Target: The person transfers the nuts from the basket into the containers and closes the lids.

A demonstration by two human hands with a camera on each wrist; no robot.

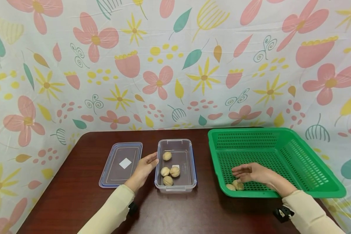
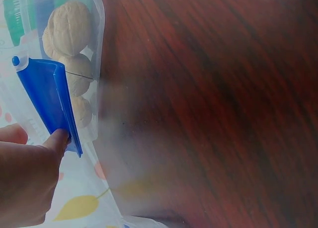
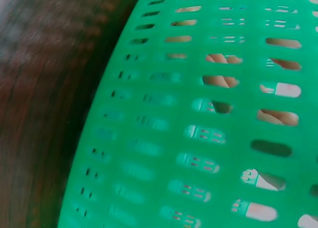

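Observation:
My left hand (image 1: 143, 169) touches the left side of a clear plastic food container (image 1: 190, 187), its fingertips against the wall. In the left wrist view, a finger rests on the blue latch flap (image 2: 47, 96). Several walnuts (image 1: 167, 181) lie inside the container. My right hand (image 1: 253, 174) hovers within the green basket (image 1: 280, 194), fingers extended leftward, just above two walnuts (image 1: 238, 185) in the near left corner. The basket's slotted wall (image 3: 164, 118) mostly hides the right hand in the right wrist view.
Left of the container lies its blue-rimmed lid (image 1: 120, 175) with a white label. Everything stands on a dark wooden table (image 1: 76, 191). A flower-patterned cloth (image 1: 175, 65) hangs directly behind the table.

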